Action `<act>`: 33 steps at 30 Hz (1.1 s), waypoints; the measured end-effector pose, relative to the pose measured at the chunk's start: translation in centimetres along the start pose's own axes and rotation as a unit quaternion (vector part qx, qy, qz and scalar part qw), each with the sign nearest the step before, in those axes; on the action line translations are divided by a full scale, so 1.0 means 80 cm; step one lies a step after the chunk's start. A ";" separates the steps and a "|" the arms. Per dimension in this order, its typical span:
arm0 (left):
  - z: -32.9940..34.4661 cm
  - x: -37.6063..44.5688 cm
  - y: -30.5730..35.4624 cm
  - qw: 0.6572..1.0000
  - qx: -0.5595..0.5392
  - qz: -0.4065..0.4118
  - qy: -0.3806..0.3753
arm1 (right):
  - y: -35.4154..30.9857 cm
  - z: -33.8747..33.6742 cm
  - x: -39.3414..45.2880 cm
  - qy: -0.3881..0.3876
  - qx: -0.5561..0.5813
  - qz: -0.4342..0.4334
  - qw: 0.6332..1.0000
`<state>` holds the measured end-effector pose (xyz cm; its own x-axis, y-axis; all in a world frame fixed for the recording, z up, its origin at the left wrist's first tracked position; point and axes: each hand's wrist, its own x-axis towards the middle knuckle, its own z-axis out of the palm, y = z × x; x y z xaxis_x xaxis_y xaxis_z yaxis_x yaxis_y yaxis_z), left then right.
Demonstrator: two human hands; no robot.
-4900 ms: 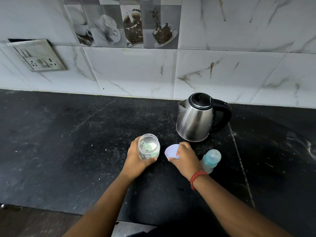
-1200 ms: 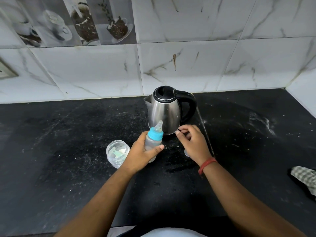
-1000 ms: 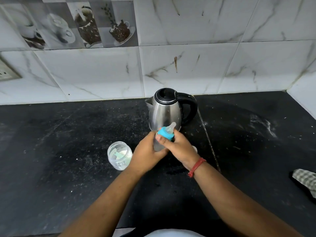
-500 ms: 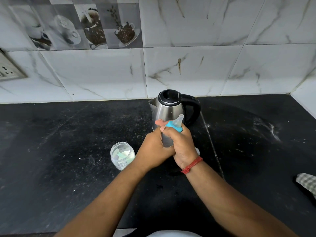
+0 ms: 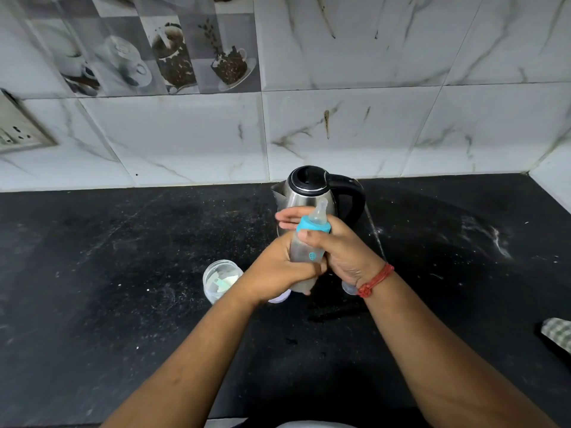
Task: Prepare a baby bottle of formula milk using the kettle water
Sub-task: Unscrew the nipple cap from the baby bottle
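I hold a clear baby bottle [image 5: 306, 250] with a blue collar and teat upright above the black counter, in front of the steel kettle [image 5: 312, 193]. My left hand [image 5: 278, 270] grips the bottle's lower body. My right hand [image 5: 336, 248] wraps the blue collar at the top, thumb on the near side and fingers behind it. An open glass jar [image 5: 221, 281] with pale powder and a scoop stands to the left. A pale lid [image 5: 279, 299] shows under my left wrist, and a clear cap [image 5: 349, 288] lies beneath my right wrist.
The black counter [image 5: 123, 273] is dusted with white specks and meets a tiled wall behind. A wall socket [image 5: 18, 134] sits at the far left. A checked cloth [image 5: 559, 333] lies at the right edge. The counter's front edge runs along the bottom.
My left hand lifted the bottle in front of the kettle. My right hand came over from the right and closed around the blue collar; before that it set the jar's lid down.
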<state>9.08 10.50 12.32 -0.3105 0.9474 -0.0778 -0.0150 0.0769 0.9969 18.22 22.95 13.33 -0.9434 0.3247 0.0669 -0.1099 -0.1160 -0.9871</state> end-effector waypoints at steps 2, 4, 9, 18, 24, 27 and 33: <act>0.000 0.006 -0.006 0.990 0.108 0.018 0.087 | 0.000 0.008 0.000 0.102 -0.030 0.019 0.994; 0.002 0.008 -0.009 0.963 0.217 0.042 0.151 | 0.004 0.020 0.001 0.168 -0.033 0.027 0.985; 0.003 -0.006 0.002 1.000 0.011 0.004 -0.015 | -0.004 0.020 -0.004 0.061 0.036 0.014 0.997; -0.005 -0.009 0.010 0.996 -0.083 -0.009 -0.040 | -0.017 -0.003 -0.004 0.031 0.019 0.026 0.999; -0.013 -0.015 0.006 0.995 -0.087 -0.015 -0.042 | -0.009 -0.009 -0.013 0.024 0.094 -0.006 0.995; -0.012 -0.017 0.000 0.996 -0.084 -0.021 -0.023 | -0.006 -0.010 -0.017 0.000 0.108 0.007 0.994; -0.016 -0.019 -0.007 0.998 -0.063 -0.020 -0.001 | -0.002 -0.002 -0.018 0.077 -0.025 0.011 0.997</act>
<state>8.32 8.62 11.87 -0.3063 0.9446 -0.1183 -0.1462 0.0761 0.9863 19.63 22.69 13.40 -0.8863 0.4624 0.0253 -0.0696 -0.0789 -0.9945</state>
